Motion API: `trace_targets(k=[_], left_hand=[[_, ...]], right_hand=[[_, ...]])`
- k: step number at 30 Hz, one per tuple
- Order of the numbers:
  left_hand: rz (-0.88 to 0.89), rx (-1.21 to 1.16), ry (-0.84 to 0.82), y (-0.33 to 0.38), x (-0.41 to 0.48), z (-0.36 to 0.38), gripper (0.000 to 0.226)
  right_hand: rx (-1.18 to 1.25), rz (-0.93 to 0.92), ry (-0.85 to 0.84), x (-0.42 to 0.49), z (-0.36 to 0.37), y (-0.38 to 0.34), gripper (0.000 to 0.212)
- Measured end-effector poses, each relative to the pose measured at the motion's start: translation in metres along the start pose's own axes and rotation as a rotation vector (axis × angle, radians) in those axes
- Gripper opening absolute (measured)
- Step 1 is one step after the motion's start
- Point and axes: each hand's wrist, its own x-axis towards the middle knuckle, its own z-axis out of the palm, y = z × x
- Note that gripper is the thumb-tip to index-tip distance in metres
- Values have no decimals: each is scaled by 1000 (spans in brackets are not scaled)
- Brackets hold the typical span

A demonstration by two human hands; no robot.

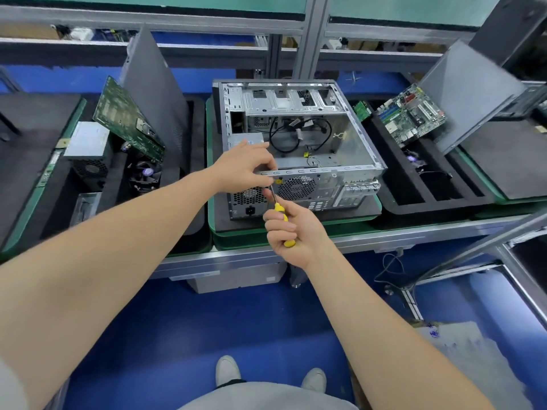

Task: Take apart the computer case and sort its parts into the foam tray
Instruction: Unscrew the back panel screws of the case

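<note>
An open metal computer case (349, 134) lies on its side on a green-edged pad, its rear panel facing me. Black cables and a power supply (248, 140) remain inside. My right hand (291, 232) grips a yellow-handled screwdriver (281, 216), its tip at the rear panel near the power supply's grille. My left hand (245, 168) rests on the case's near top edge, its fingertips pinching at the spot by the screwdriver tip. A black foam tray (414, 199) to the right holds a motherboard (411, 113) and a fan. What the left fingers pinch is hidden.
Another foam tray (53, 208) on the left holds a green circuit board (127, 119), a power supply and a fan. Grey side panels (157, 93) lean upright in both trays. An aluminium frame post (310, 37) stands behind the case. The floor below the bench is blue.
</note>
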Motion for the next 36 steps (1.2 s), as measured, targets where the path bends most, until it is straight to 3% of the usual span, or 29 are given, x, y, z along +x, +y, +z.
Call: trace_targets(k=[6, 10, 14, 17, 19, 20, 22, 25, 28, 31, 36], left_hand=[[15, -18, -45, -2, -4, -3, 41], [31, -13, -37, -4, -4, -2, 42], [29, -13, -24, -5, -4, 0, 40], [28, -15, -12, -5, -4, 1, 37], [25, -24, -2, -5, -4, 2, 35], [25, -26, 1, -5, -4, 2, 35], [25, -24, 6, -5, -4, 2, 35], [23, -23, 15, -4, -4, 2, 35], [19, -13, 30, -3, -5, 2, 34], [27, 6, 32, -4, -5, 3, 33], [51, 67, 35, -6, -5, 6, 35]], right_hand=[[40, -21, 8, 1, 5, 0, 34], [-233, -138, 199, 7, 11, 3, 31], [-738, -350, 477, 15, 14, 10, 33], [-1417, -618, 713, 17, 14, 12, 29], [-1842, -691, 841, 19, 10, 13, 11], [-1968, -703, 881, 20, 9, 16, 3], [-2114, -718, 913, 21, 7, 21, 9], [-1977, -764, 887, 19, 8, 16, 6], [-1399, -580, 773, 18, 14, 3, 29], [-820, -293, 549, 9, 18, -5, 37], [-319, -101, 133, -1, 8, -10, 26]])
